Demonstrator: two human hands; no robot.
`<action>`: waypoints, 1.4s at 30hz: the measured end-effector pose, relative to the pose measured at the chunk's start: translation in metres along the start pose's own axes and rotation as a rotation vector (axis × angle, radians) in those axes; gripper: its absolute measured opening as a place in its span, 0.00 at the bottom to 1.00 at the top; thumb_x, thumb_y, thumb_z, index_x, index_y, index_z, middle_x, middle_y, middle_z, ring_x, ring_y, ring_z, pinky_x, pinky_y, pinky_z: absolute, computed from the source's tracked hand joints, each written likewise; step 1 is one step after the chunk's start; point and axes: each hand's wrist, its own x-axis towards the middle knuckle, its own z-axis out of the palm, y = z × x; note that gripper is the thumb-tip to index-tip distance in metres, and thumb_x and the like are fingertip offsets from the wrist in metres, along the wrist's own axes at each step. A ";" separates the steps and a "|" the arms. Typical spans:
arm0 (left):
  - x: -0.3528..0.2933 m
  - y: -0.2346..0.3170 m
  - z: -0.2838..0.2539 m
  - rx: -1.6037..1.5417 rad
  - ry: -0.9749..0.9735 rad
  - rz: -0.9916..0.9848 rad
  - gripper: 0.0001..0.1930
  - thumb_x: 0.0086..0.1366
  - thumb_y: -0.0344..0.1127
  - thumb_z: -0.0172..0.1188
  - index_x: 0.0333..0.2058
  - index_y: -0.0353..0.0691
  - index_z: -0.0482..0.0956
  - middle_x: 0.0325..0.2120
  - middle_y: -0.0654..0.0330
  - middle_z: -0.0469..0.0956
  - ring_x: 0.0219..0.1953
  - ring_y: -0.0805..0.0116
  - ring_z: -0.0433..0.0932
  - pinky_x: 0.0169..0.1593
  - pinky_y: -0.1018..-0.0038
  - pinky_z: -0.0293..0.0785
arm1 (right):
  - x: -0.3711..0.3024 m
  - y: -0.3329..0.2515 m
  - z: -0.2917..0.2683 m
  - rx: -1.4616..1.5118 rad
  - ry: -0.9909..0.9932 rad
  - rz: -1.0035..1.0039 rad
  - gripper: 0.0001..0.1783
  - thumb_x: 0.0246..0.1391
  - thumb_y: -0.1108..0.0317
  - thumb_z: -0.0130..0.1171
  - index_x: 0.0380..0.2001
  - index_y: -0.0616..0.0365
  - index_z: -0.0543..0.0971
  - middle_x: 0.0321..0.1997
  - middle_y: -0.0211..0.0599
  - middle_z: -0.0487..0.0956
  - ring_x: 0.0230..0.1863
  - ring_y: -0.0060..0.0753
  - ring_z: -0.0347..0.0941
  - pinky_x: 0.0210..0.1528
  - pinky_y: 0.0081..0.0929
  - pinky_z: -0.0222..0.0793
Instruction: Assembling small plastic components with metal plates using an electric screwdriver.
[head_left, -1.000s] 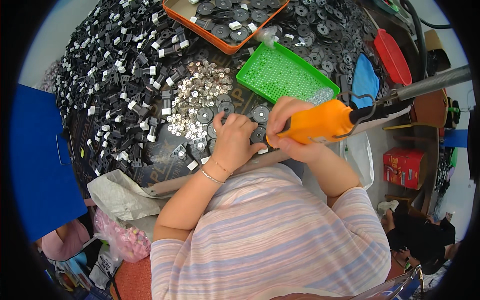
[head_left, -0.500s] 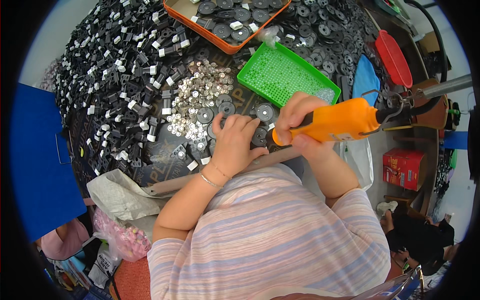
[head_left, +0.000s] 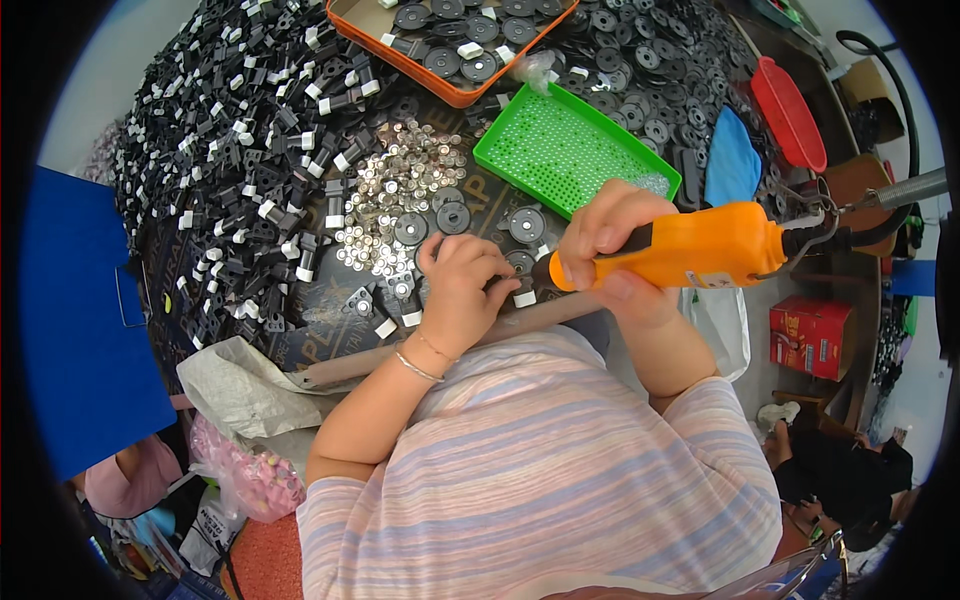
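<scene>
Fingers of the right hand (head_left: 615,222) wrap closed around an orange power screwdriver (head_left: 715,245), its nose beside a dark disc (head_left: 520,262); those of the left hand (head_left: 457,287) curl partly, any grip unclear. Beyond, disc-fitted pieces (head_left: 442,62) in an orange tray (head_left: 460,99) look finished, while a sprawling heap of black-and-white parts (head_left: 225,150) suggests much remains.

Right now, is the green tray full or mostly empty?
Mostly empty: the green tray shows bare holed base, with small silvery pieces gathered at its right end.
</scene>
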 end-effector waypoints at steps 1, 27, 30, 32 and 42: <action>-0.001 -0.001 0.000 0.000 0.000 0.002 0.07 0.44 0.32 0.68 0.23 0.46 0.79 0.30 0.68 0.74 0.43 0.65 0.70 0.56 0.57 0.48 | 0.000 0.000 0.000 -0.001 0.001 -0.002 0.14 0.47 0.68 0.62 0.35 0.61 0.70 0.34 0.38 0.68 0.21 0.28 0.69 0.25 0.24 0.66; -0.001 -0.004 0.002 -0.143 -0.031 -0.056 0.12 0.42 0.33 0.71 0.25 0.44 0.75 0.30 0.66 0.74 0.42 0.64 0.70 0.55 0.60 0.49 | -0.002 -0.004 0.008 -0.041 -0.021 0.006 0.15 0.47 0.66 0.63 0.34 0.60 0.69 0.33 0.38 0.68 0.23 0.27 0.69 0.26 0.23 0.67; 0.002 0.010 -0.001 -0.016 -0.026 -0.037 0.18 0.41 0.36 0.71 0.33 0.44 0.77 0.35 0.64 0.73 0.46 0.63 0.69 0.57 0.55 0.47 | -0.006 0.002 0.004 -0.200 -0.055 0.020 0.15 0.47 0.68 0.63 0.35 0.60 0.70 0.33 0.38 0.68 0.24 0.27 0.70 0.27 0.22 0.68; 0.002 0.010 0.000 0.048 -0.045 -0.012 0.21 0.41 0.38 0.71 0.36 0.44 0.77 0.37 0.63 0.73 0.48 0.62 0.68 0.58 0.53 0.46 | -0.004 0.003 0.002 -0.244 -0.098 0.025 0.14 0.47 0.69 0.62 0.34 0.60 0.70 0.32 0.38 0.69 0.25 0.27 0.70 0.27 0.21 0.68; 0.003 0.003 0.006 0.166 -0.113 0.023 0.22 0.42 0.39 0.70 0.39 0.43 0.77 0.34 0.65 0.75 0.44 0.65 0.72 0.59 0.51 0.46 | -0.003 0.014 0.004 -0.298 -0.177 0.067 0.10 0.39 0.77 0.61 0.29 0.59 0.73 0.29 0.37 0.71 0.27 0.27 0.70 0.29 0.19 0.69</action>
